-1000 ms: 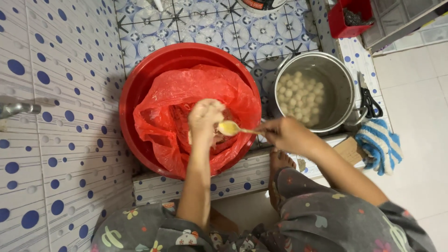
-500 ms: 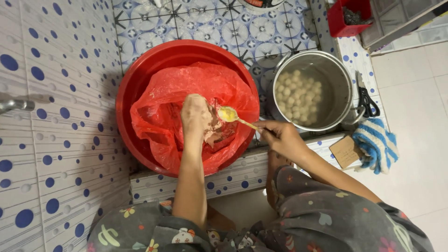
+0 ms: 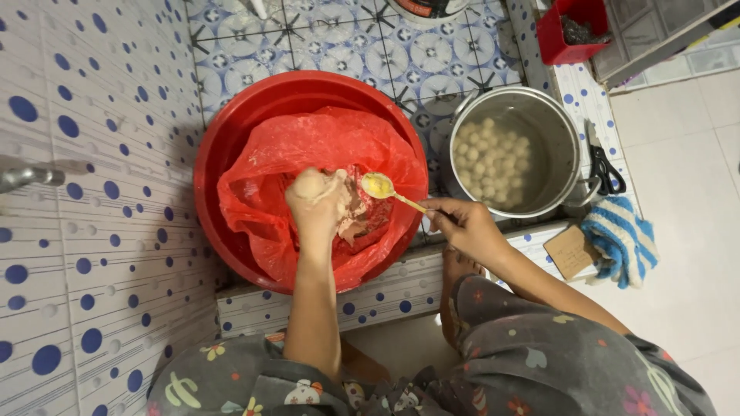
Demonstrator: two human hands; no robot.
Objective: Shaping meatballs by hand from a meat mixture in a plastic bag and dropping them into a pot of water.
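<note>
Pinkish paste (image 3: 356, 219) sits in the red plastic bag (image 3: 308, 150), which lines the red basin (image 3: 231, 131); the bag probably keeps the mix off the basin wall and lets you lift it out whole. The paste looks wet, soft and lumpy, pale pink, smeared against the bag folds.

Your left hand (image 3: 317, 202) is closed around a lump of that paste, fist up over the middle of the basin, squeezed so a pale blob pushes out at the top. Holding it above the bag likely means drips fall back into the mix.

Your right hand (image 3: 462, 227) grips the handle of a spoon (image 3: 389, 192), pinched near the end. The bowl is yellowish, coated, and sits just beside the left fist, near the blob, angled in from the right so it can reach it.

The steel pot (image 3: 566, 154) stands just to the right of the basin, touching or nearly so, filled with cloudy water and many pale round balls (image 3: 489, 158). It's close to the spoon hand, so it's a short reach.

Further out: black scissors (image 3: 605, 173) beside the pot, a blue striped cloth (image 3: 624, 239) and a brown card (image 3: 572, 250) on the tiled surface (image 3: 401, 289), and a small red box (image 3: 574, 31) at the top.
</note>
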